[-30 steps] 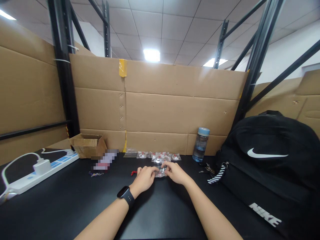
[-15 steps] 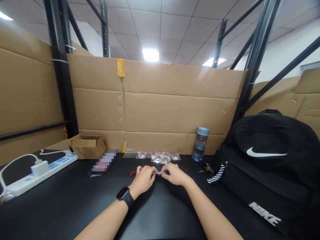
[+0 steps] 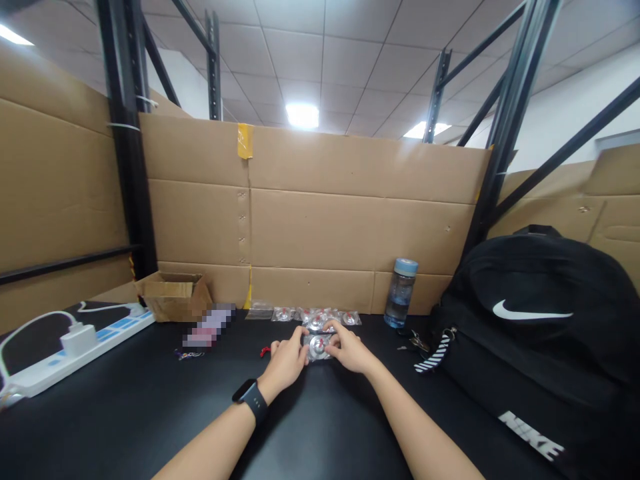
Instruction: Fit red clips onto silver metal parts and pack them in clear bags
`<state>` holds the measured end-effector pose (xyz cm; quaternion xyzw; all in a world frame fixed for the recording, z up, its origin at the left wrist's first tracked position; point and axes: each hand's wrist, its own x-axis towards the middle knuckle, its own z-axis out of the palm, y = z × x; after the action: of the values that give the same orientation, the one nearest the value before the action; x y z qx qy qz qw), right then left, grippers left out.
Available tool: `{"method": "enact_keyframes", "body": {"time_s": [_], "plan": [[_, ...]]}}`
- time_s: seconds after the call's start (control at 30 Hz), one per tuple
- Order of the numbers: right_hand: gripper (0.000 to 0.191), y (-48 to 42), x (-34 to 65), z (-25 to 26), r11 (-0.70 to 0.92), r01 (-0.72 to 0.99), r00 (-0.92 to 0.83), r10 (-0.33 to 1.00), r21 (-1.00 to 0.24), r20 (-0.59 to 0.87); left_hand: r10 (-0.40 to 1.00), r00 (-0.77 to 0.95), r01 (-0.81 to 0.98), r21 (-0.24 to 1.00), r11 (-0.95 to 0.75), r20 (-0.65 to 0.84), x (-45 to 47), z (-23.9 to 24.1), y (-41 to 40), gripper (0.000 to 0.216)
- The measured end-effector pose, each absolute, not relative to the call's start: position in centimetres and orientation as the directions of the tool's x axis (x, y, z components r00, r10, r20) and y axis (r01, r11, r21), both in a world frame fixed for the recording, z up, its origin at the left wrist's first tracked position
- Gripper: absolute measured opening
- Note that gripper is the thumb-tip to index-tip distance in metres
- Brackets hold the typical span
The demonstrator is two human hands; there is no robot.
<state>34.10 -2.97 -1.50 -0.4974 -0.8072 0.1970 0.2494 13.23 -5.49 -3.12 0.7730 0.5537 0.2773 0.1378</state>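
Observation:
A small clear plastic packet (image 3: 319, 347) with a round silvery item and a red centre faces me, held between my two hands. My left hand (image 3: 287, 357), below a dark smartwatch (image 3: 251, 399), has its fingers closed at the packet's left edge. My right hand (image 3: 351, 349) grips the right edge, thumb low and index finger curved above. Behind it, several similar packets (image 3: 284, 314) lie in a row, partly hidden by my fingers. A small red item (image 3: 265, 351) lies just left of my left hand.
A water bottle (image 3: 401, 293) and keys (image 3: 419, 341) stand or lie to the right, beside a large black backpack (image 3: 540, 333). On the left are an open cardboard box (image 3: 175, 297), a blurred-out flat item (image 3: 209, 327) and a white power strip (image 3: 107, 343). Cardboard panels (image 3: 310, 233) wall the back.
The packet has tilted from nearly edge-on to showing its broad face. My right index finger has lifted and extended; both hands stay at about the same place.

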Motion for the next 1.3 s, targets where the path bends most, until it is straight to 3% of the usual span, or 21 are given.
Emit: {"method": "enact_keyframes", "body": {"time_s": [0.07,0.2,0.27,0.4,0.53,0.73,0.93,1.0,1.1,1.2,1.23,1.3], "plan": [[0.038,-2.6,34.1,-1.9,0.387,0.767,-0.312,0.922,-0.512,0.229,0.923,0.250,0.802,0.472,-0.367,0.292,13.3,-3.2,-5.7,0.036],[0.029,-2.1,34.4,-2.4,0.324,0.887,-0.200,0.912,-0.330,0.358,0.869,0.367,0.805,0.354,-0.475,0.331,13.3,-3.4,-6.0,0.025],[0.024,-1.9,34.5,-2.5,0.388,0.882,-0.264,0.878,-0.268,0.400,0.844,0.417,0.789,0.326,-0.520,0.336,13.3,-3.5,-6.0,0.025],[0.028,-1.8,34.7,-2.6,0.597,0.762,-0.510,0.792,-0.252,0.335,0.828,0.441,0.784,0.301,-0.543,0.346,12.9,-3.2,-6.0,0.029],[0.030,-1.3,34.1,-2.8,0.639,0.733,-0.541,0.755,-0.232,0.371,0.845,0.368,0.843,0.245,-0.480,0.388,11.9,-2.5,-5.8,0.031],[0.021,-0.2,33.0,-3.4,0.547,0.816,-0.425,0.788,-0.189,0.445,0.931,0.149,0.962,0.168,-0.214,0.334,9.8,-2.3,-4.9,0.050],[0.021,-0.9,32.2,-3.3,0.584,0.811,-0.513,0.742,-0.040,0.432,0.954,0.163,0.968,0.145,-0.203,0.251,8.6,-2.4,-4.6,0.037],[0.023,-1.5,32.6,-2.7,0.580,0.812,-0.513,0.756,-0.055,0.406,0.960,0.178,0.962,0.169,-0.216,0.215,8.5,-2.3,-4.6,0.030],[0.029,-2.2,34.6,-1.6,0.532,0.829,-0.475,0.832,-0.171,0.287,0.970,0.147,0.959,0.212,-0.188,0.196,8.4,-2.3,-4.6,0.026],[0.066,-2.2,37.5,-0.8,0.487,0.824,-0.465,0.873,-0.288,0.146,0.972,0.103,0.956,0.248,-0.155,0.211,8.2,-2.5,-4.3,0.028],[0.070,-2.1,38.4,-0.6,0.488,0.815,-0.484,0.870,-0.312,0.096,0.970,0.102,0.952,0.260,-0.158,0.219,8.2,-2.6,-4.1,0.030],[0.053,-1.8,39.7,-0.3,0.465,0.812,-0.495,0.869,-0.351,0.006,0.965,0.117,0.941,0.284,-0.184,0.236,8.0,-2.8,-3.7,0.031]]}}
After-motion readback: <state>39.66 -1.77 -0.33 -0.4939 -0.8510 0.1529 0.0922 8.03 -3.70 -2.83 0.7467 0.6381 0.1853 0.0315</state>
